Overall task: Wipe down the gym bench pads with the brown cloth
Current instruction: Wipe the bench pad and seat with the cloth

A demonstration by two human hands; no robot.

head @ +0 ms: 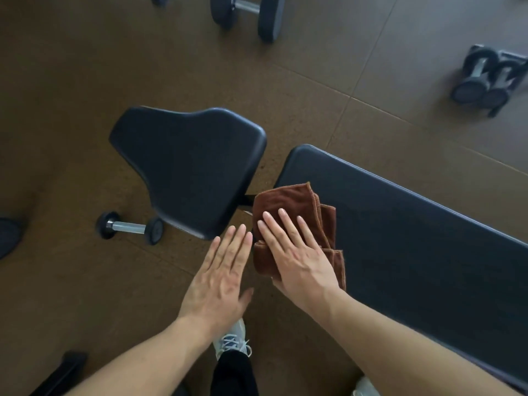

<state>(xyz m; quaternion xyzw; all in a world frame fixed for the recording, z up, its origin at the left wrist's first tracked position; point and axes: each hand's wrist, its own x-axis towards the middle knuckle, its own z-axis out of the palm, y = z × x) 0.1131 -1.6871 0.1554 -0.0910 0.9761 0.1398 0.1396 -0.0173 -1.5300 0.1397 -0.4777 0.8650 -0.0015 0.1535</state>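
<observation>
The gym bench has two dark pads: a seat pad (188, 167) at centre left and a long back pad (414, 235) running off to the right. A folded brown cloth (285, 204) lies at the near left corner of the back pad, hanging partly over the gap between the pads. My right hand (294, 252) lies flat on the cloth with straight fingers. My left hand (220, 278) hovers flat and empty just left of the cloth, its fingertips by the near corner of the seat pad.
A small dumbbell (130, 227) lies on the brown floor left of the seat pad. A large dumbbell (247, 12) sits at the top, and a pair of dumbbells (485, 78) at the upper right. My shoe (233, 341) stands below the hands.
</observation>
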